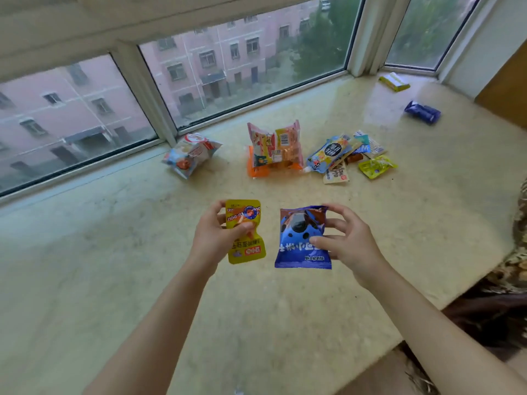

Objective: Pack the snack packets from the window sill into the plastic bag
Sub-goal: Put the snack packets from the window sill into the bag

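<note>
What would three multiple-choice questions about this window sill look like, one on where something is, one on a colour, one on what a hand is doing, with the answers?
1. Where does the small dark blue packet lie?
A. Far right of the sill, apart from the pile
B. Under the left hand
C. Against the left window pane

2. What colour is the packet in the left hand?
A. Green
B. Yellow
C. White

3. What is the right hand doing?
A. Resting flat on the sill
B. Pointing at the window
C. Holding a blue packet above the sill

Answers:
1 A, it sits alone near the right end, away from the pile of packets.
2 B, the yellow packet is gripped by thumb and fingers.
3 C, fingers curl round the blue packet.
</note>
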The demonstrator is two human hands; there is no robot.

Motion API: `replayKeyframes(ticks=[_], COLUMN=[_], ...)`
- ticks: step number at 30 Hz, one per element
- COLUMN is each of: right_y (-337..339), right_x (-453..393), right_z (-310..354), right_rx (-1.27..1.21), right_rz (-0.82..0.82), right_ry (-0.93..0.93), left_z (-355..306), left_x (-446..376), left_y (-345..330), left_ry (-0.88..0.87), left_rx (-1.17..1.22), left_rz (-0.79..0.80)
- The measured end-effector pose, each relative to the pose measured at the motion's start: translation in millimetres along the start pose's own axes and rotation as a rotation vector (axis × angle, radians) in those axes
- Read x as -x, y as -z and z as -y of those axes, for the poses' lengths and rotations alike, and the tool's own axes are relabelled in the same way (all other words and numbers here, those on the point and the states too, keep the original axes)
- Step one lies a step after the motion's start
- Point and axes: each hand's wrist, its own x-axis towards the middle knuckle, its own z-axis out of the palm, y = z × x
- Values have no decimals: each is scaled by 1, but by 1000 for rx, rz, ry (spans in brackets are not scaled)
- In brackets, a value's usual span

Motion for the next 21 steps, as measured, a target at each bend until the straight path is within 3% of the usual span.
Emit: replayKeyframes(ticks=[10,21], right_y=[-62,-172], right_x=[144,235], right_z=[84,109], right_rx=[66,115], right_rz=[193,438], right_ry=[116,147], left_z=[-50,-20], left_x=[180,297], left_y=[114,232], left_ry=[-98,-83], left_rx=[55,110], left_rz=[-165,-364])
